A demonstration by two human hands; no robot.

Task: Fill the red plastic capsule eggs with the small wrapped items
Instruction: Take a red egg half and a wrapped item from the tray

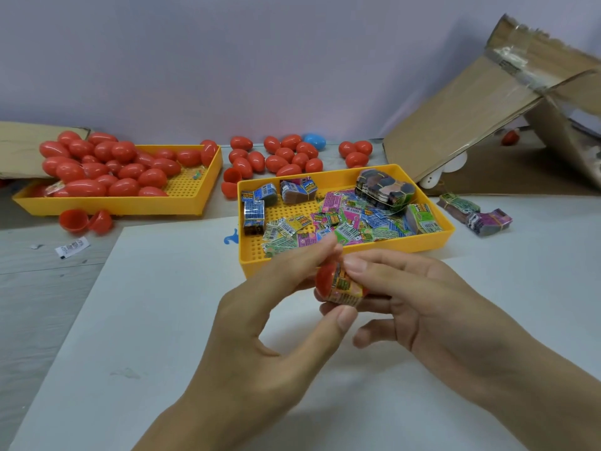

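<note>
Left hand [276, 307]: thumb and fingers pinch the red egg half [325, 283] from its left side, open mouth turned toward the other hand.
Right hand [419, 297]: fingertips curl onto the wrapped item [344, 288], pressing it at the mouth of the shell; the item looks only partly in, its printed wrapper bulging past the rim.
Step in hand: seating the packet, as I judge it. Best done by folding the corners inward and pushing along the shell's axis while the left hand braces the closed end, so no wrapper edge catches where the halves join.
Just beyond the hands: the yellow tray of packets [435, 237], loose wrapped items and banded bundles, an easy reach for the right hand.
Far left of the hands: two open red halves [86, 221] on the table, one likely the mate for closing.
Farther left: a second yellow tray [107, 201] heaped with closed red eggs [97, 164].
Farthest, straight ahead: more red eggs [279, 157] along the wall.
</note>
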